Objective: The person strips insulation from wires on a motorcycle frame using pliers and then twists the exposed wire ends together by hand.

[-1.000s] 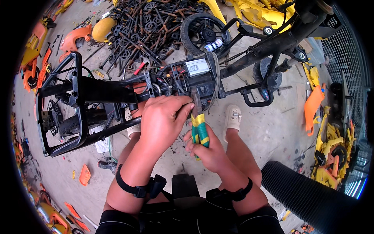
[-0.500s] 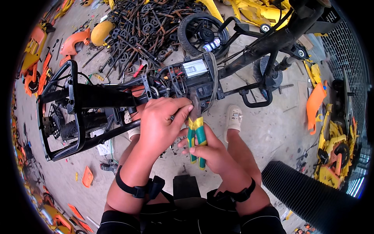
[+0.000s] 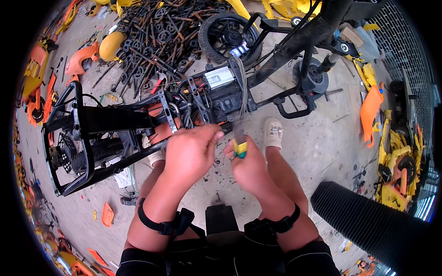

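Below the black vehicle frame (image 3: 115,117), my right hand (image 3: 246,168) grips pliers (image 3: 240,148) with green-and-yellow handles; their jaws point upward and are blurred. Just left of them my left hand (image 3: 189,152) is closed, thumb and forefinger near the frame's lower rail; what they hold, if anything, I cannot make out. Above both hands, the frame carries a silver box (image 3: 218,77), tangled black wiring and a hanging grey cable bundle (image 3: 244,87).
A tyred wheel (image 3: 206,39) and a pile of rusty metal rods (image 3: 161,41) lie behind the frame. Orange (image 3: 371,115) and yellow plastic panels (image 3: 391,198) are heaped at the sides. A large ribbed black hose (image 3: 359,230) is at lower right, near my leg.
My right hand has shifted up and right, away from my left, and the pliers' handles have turned so they mostly disappear inside my fist. The frame appears higher and further left.
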A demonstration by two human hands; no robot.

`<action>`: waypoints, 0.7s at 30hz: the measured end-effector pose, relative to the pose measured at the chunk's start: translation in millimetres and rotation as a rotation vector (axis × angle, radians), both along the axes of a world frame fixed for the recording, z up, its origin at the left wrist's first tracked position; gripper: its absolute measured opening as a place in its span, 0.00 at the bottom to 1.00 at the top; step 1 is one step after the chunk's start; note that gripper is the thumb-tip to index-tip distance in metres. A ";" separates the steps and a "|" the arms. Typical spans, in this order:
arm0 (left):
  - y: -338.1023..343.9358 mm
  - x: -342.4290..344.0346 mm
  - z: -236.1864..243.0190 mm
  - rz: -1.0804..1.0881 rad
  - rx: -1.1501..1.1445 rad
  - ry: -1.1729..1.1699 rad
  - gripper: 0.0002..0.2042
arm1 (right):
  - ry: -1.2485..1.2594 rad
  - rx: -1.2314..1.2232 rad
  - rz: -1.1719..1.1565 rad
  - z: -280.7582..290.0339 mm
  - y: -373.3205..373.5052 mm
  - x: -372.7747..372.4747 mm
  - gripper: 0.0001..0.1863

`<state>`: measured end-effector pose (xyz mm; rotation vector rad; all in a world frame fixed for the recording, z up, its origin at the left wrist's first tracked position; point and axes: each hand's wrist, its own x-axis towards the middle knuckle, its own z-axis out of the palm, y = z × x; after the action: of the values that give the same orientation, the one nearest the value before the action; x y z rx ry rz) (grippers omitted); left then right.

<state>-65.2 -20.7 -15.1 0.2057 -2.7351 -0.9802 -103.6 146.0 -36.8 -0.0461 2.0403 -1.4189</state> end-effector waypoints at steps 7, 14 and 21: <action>-23.4 8.4 -2.5 0.084 0.909 -0.005 0.08 | -0.165 -0.220 -0.518 -4.2 34.0 -38.7 0.23; -19.0 9.9 -0.5 -0.035 1.090 -0.059 0.09 | -0.350 -0.155 -0.281 3.6 25.9 -23.4 0.27; -15.0 12.9 -4.9 -0.062 1.177 -0.100 0.10 | -0.503 -0.329 -0.298 26.5 16.0 -2.1 0.32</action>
<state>-52.3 -35.7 -20.1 0.3458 -1.8710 -2.4941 -105.6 162.0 -10.2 0.4481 1.4313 -1.7269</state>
